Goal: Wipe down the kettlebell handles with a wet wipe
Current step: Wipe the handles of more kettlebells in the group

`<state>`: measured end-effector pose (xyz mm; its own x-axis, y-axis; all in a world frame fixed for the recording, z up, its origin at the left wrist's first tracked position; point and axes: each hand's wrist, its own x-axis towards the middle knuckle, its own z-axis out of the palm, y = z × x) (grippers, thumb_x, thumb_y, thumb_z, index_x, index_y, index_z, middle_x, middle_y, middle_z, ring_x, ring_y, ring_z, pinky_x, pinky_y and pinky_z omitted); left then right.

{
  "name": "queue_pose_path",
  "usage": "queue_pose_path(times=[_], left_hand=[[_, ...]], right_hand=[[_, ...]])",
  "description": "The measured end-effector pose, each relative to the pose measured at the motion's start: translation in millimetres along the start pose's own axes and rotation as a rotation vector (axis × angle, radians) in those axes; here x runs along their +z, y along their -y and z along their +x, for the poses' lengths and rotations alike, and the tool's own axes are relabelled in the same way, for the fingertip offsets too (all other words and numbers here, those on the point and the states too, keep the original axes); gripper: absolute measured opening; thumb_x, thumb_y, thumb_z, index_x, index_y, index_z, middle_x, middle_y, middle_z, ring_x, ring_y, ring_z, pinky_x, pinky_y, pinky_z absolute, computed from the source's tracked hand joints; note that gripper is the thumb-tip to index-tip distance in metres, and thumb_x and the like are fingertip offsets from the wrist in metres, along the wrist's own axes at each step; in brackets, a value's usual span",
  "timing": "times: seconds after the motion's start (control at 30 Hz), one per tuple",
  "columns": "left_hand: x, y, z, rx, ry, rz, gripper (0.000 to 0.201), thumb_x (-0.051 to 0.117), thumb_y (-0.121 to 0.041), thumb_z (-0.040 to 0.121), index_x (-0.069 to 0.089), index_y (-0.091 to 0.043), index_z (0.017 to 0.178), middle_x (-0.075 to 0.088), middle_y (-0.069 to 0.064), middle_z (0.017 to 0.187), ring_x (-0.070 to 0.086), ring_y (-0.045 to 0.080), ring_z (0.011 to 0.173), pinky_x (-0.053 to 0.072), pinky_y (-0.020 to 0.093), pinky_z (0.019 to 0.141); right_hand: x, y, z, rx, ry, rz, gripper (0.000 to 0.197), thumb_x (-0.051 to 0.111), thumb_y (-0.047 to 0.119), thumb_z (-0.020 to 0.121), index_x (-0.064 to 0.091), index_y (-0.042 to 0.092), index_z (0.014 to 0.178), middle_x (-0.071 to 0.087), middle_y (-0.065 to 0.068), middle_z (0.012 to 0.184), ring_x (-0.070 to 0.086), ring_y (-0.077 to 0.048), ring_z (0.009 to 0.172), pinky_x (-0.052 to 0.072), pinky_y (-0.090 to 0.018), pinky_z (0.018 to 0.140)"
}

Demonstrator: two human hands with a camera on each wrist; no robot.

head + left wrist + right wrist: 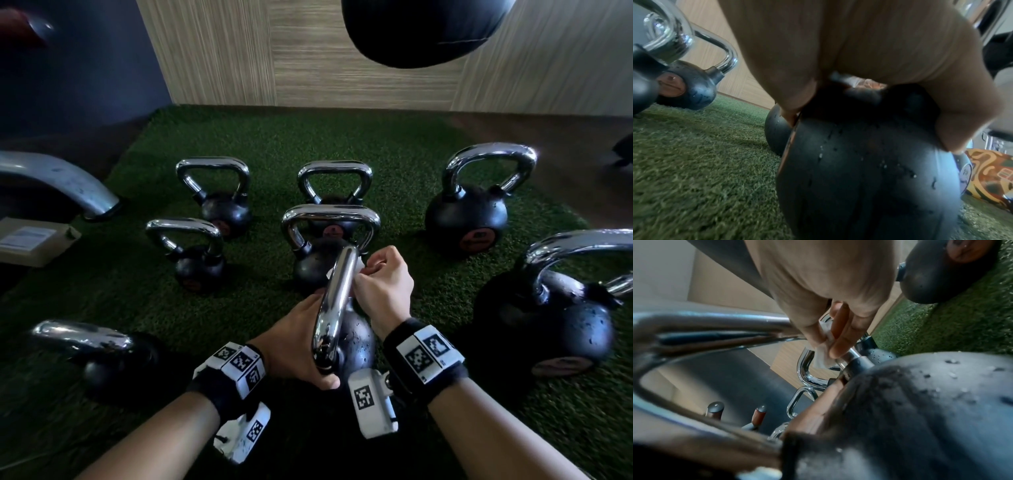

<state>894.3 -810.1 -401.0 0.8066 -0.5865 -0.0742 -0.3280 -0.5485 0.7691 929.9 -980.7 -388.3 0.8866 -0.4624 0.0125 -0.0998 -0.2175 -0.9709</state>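
A black kettlebell (358,342) with a chrome handle (337,294) stands on the green turf right in front of me, its ball speckled with droplets (869,170). My left hand (294,339) grips it at the near foot of the handle, thumb curled round the front. My right hand (378,282) pinches a white wet wipe (361,267) against the far end of the handle. In the right wrist view the fingers (840,344) press the wipe (823,353) onto the chrome where the handle (715,326) bends down to the ball.
Several other chrome-handled kettlebells stand around on the turf (394,147), the nearest just behind (329,240), a large one at right (561,322), one at near left (99,356). A black bag (421,27) hangs overhead. A grey machine leg (61,181) and a pale box (30,240) sit at left.
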Motion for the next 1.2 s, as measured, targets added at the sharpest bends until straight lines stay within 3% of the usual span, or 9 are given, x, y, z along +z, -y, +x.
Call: queue_pose_path(times=[0.2, 0.43, 0.57, 0.67, 0.77, 0.87, 0.97, 1.07, 1.2], left_hand=[[0, -7, -7, 0.0, -0.03, 0.018, 0.097, 0.098, -0.021, 0.055, 0.027, -0.052, 0.112, 0.029, -0.035, 0.122, 0.039, 0.001, 0.128, 0.024, -0.009, 0.095], [2, -8, -22, 0.037, 0.045, 0.08, 0.097, 0.078, -0.056, 0.045, 0.018, -0.055, 0.121, 0.015, -0.037, 0.133, 0.025, 0.009, 0.142, 0.02, 0.014, 0.119], [0, -2, -24, -0.055, 0.055, 0.071, 0.121, 0.1, -0.032, 0.059, 0.01, -0.072, 0.129, 0.034, -0.018, 0.147, 0.036, 0.009, 0.143, 0.036, 0.036, 0.121], [-17, -6, -21, -0.088, 0.214, 0.22, 0.111, 0.093, -0.021, 0.074, 0.018, -0.038, 0.154, 0.035, -0.017, 0.145, 0.037, 0.0, 0.133, 0.029, 0.003, 0.109], [-44, -10, -19, -0.154, 0.179, 0.314, 0.075, 0.058, -0.006, 0.099, 0.019, -0.014, 0.162, 0.048, -0.002, 0.156, 0.051, 0.016, 0.135, 0.034, 0.008, 0.097], [-63, -31, -25, -0.195, -0.027, 0.217, 0.047, 0.058, -0.055, 0.098, 0.056, -0.038, 0.142, 0.063, -0.001, 0.144, 0.061, 0.012, 0.125, 0.042, 0.026, 0.111], [-53, -67, -32, -0.283, 0.007, 0.324, 0.083, 0.048, -0.101, 0.061, 0.068, -0.037, 0.11, 0.073, -0.01, 0.109, 0.068, 0.013, 0.099, 0.055, 0.035, 0.09], [-34, -91, -29, -0.294, -0.056, 0.603, 0.055, 0.071, -0.07, 0.07, 0.057, -0.027, 0.1, 0.07, -0.002, 0.102, 0.068, 0.024, 0.093, 0.05, 0.032, 0.071], [-34, -95, -24, -0.335, -0.027, 0.648, 0.044, 0.077, -0.049, 0.074, 0.059, -0.02, 0.102, 0.066, 0.002, 0.097, 0.064, 0.028, 0.088, 0.044, 0.031, 0.069]], right_hand=[[-1, -5, -11, 0.087, 0.115, -0.117, 0.034, 0.078, 0.013, 0.074, 0.053, 0.01, 0.098, 0.063, -0.003, 0.074, 0.05, -0.013, 0.053, 0.039, -0.016, 0.037], [-55, -14, -26, -0.01, 0.353, -0.262, 0.015, 0.077, 0.009, 0.08, 0.074, 0.022, 0.087, 0.075, -0.002, 0.082, 0.075, -0.022, 0.066, 0.065, -0.044, 0.068], [-66, 8, -9, -0.262, 0.286, -0.345, 0.027, 0.075, 0.008, 0.083, 0.079, 0.031, 0.097, 0.069, 0.008, 0.098, 0.06, -0.006, 0.08, 0.044, -0.021, 0.067], [-58, 31, 3, -0.355, 0.337, -0.4, 0.038, 0.067, 0.003, 0.085, 0.078, 0.029, 0.11, 0.06, 0.003, 0.108, 0.056, -0.012, 0.09, 0.039, -0.012, 0.069], [-44, 48, 4, -0.517, 0.454, -0.504, 0.044, 0.06, 0.013, 0.08, 0.076, 0.019, 0.12, 0.059, -0.002, 0.115, 0.06, -0.019, 0.108, 0.039, -0.002, 0.088], [-36, 54, 6, -0.684, 0.645, -0.566, 0.06, 0.055, 0.038, 0.069, 0.077, 0.009, 0.117, 0.068, -0.012, 0.118, 0.061, -0.024, 0.113, 0.046, -0.029, 0.104], [-33, 57, 14, -0.717, 0.731, -0.666, 0.041, 0.071, 0.018, 0.071, 0.079, 0.012, 0.111, 0.067, -0.012, 0.111, 0.065, -0.026, 0.104, 0.051, -0.032, 0.099], [-32, 54, 22, -0.769, 0.712, -0.684, 0.034, 0.07, 0.002, 0.075, 0.079, 0.016, 0.104, 0.068, -0.009, 0.101, 0.065, -0.026, 0.098, 0.052, -0.036, 0.093], [-36, 47, 22, -0.779, 0.67, -0.645, 0.03, 0.058, 0.016, 0.075, 0.077, 0.023, 0.097, 0.063, 0.001, 0.092, 0.06, -0.015, 0.089, 0.048, -0.025, 0.085]])
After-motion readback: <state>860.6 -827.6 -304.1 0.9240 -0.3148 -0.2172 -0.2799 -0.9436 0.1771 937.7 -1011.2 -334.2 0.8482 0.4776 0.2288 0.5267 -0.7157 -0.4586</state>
